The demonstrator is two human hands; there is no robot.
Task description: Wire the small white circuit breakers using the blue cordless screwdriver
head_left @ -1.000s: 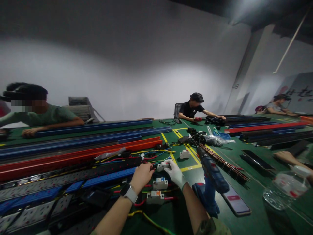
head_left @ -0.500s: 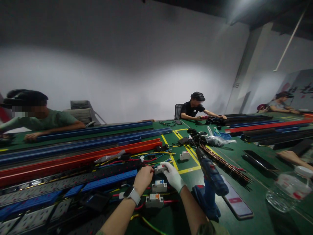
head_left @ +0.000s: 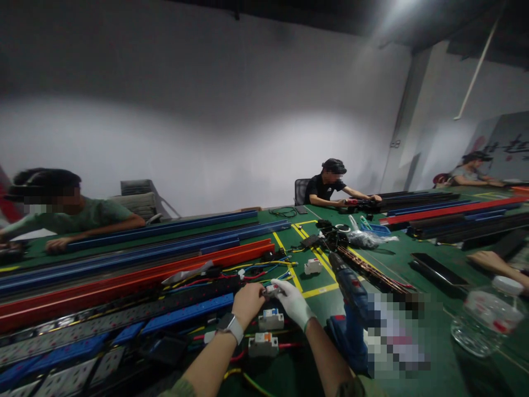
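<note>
A small white circuit breaker point(head_left: 271, 289) with a red mark is pinched between my two hands, just above the green table. My left hand point(head_left: 248, 303), bare with a watch at the wrist, has its fingertips closed at the breaker's left end. My right hand point(head_left: 294, 306), in a white glove, grips the right end. Closer to me lie a breaker with a blue switch point(head_left: 271, 319) and another with an orange switch point(head_left: 263, 345), which has red wires at its sides. Beyond my hands, a white breaker point(head_left: 313, 267) stands by yellow tape lines.
A blue cordless drill point(head_left: 351, 292) stands right of my right arm, with a bundle of copper-coloured rods point(head_left: 376, 270) behind it. Farther right is a clear plastic bottle point(head_left: 485, 317). Power strips point(head_left: 188, 313) and an orange rail point(head_left: 231, 253) fill the left. Several people sit around the table.
The view has shifted slightly. Both hands stay on the small breaker, which appears turned a little between the fingers.
</note>
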